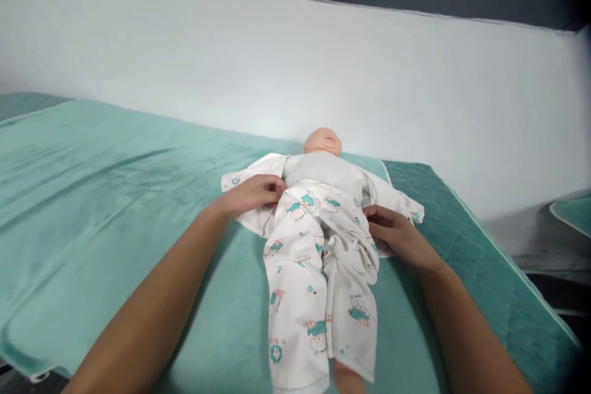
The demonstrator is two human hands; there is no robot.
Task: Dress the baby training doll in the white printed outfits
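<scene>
A baby doll lies on its back, head toward the wall. It wears patterned white pants and a white top with the sleeves spread out. One bare lower leg shows below a pant leg; the other leg's end is covered. At the waist on the left, my left hand has its fingers closed on the edge of the pants. Opposite it, my right hand pinches the pants at the hip, its fingertips partly hidden by the fabric.
Teal plush cloth covers the surface under the doll, and a darker quilted teal mat lies at the right. A white wall rises behind. Another teal padded edge is at the far right.
</scene>
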